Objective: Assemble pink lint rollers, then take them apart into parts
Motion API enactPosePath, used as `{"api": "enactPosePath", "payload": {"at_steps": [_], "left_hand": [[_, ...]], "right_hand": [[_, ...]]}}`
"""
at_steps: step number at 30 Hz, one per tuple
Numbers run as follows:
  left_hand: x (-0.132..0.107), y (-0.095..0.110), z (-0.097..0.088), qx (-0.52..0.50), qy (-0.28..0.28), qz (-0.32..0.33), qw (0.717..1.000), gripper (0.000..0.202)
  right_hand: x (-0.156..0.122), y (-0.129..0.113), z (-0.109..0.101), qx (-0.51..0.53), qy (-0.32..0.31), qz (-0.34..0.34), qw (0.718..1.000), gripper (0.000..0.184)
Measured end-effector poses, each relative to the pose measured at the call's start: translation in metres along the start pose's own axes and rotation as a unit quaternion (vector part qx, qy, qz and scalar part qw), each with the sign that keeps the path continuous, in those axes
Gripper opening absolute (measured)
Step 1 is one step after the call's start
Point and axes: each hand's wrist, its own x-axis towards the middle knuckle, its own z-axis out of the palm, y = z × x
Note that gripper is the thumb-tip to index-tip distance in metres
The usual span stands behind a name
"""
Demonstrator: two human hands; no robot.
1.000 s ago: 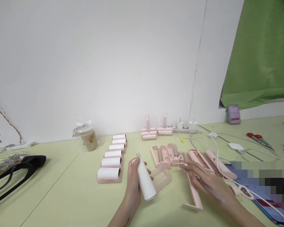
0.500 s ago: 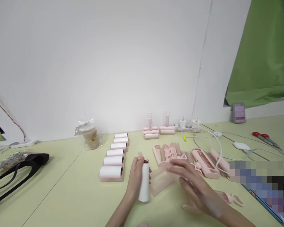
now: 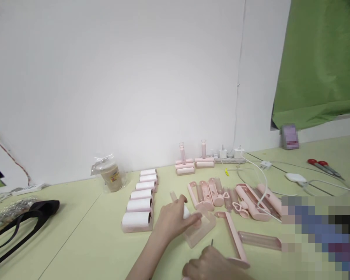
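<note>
My left hand (image 3: 173,221) is closed around a white paper roll (image 3: 186,212), whose end shows between thumb and fingers. It presses the roll into a translucent pink cover (image 3: 202,230) lying on the table. My right hand (image 3: 211,267) is at the bottom edge, fingers curled, with a thin dark tip sticking up from it. A pink handle frame (image 3: 233,238) lies just right of it, touching the hand's far side. Further right rests a translucent pink tube (image 3: 259,240).
A row of white rolls in pink holders (image 3: 140,205) lies to the left. Pink handle parts (image 3: 212,191) and two upright finished rollers (image 3: 192,163) sit behind. A bagged cup (image 3: 111,175), a black bag (image 3: 26,216), red scissors (image 3: 323,166), chargers (image 3: 230,153) and cables are around.
My left hand has laid the roll down from upright into the pink cover. My right hand has drawn back from the middle toward me, to the bottom edge.
</note>
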Motion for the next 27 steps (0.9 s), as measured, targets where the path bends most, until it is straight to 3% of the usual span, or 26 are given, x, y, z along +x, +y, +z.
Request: {"api": "enactPosePath", "payload": {"at_steps": [1,3,5,10,13,17,21,24,26,27], "left_hand": [[0.0,-0.001,-0.002,-0.02,0.016,-0.013,1.0,0.03],[0.0,-0.004,-0.009,-0.07,0.034,-0.031,0.996,0.027],[0.0,-0.005,-0.014,-0.127,0.039,-0.023,0.991,0.029],[0.002,0.004,-0.003,-0.204,0.018,0.021,0.979,0.034],[0.004,0.011,0.017,-0.121,0.012,0.059,0.991,0.034],[0.004,0.023,0.044,0.071,-0.009,0.097,0.993,0.026],[-0.003,0.027,0.057,0.141,-0.04,0.068,0.987,0.034],[-0.019,0.003,0.059,0.147,-0.048,0.076,0.985,0.049],[-0.037,-0.028,0.056,0.156,-0.049,0.135,0.977,0.067],[-0.047,-0.047,0.053,0.173,-0.04,0.182,0.967,0.064]], "right_hand": [[-0.001,0.007,-0.011,0.032,0.023,0.039,0.998,0.013],[-0.003,0.024,-0.034,0.086,0.081,0.144,0.982,0.026],[-0.003,0.04,-0.05,0.076,0.099,0.215,0.969,0.03],[-0.015,0.076,-0.06,0.034,0.032,0.276,0.96,0.043],[-0.031,0.095,-0.069,0.07,-0.007,0.317,0.946,0.03],[-0.049,0.112,-0.087,0.077,0.006,0.374,0.924,0.021],[-0.053,0.113,-0.094,0.084,0.017,0.373,0.924,0.022],[-0.055,0.111,-0.091,0.097,0.018,0.374,0.922,0.021],[-0.059,0.113,-0.087,0.111,0.006,0.374,0.921,0.021],[-0.063,0.115,-0.084,0.119,-0.004,0.372,0.921,0.02]]}}
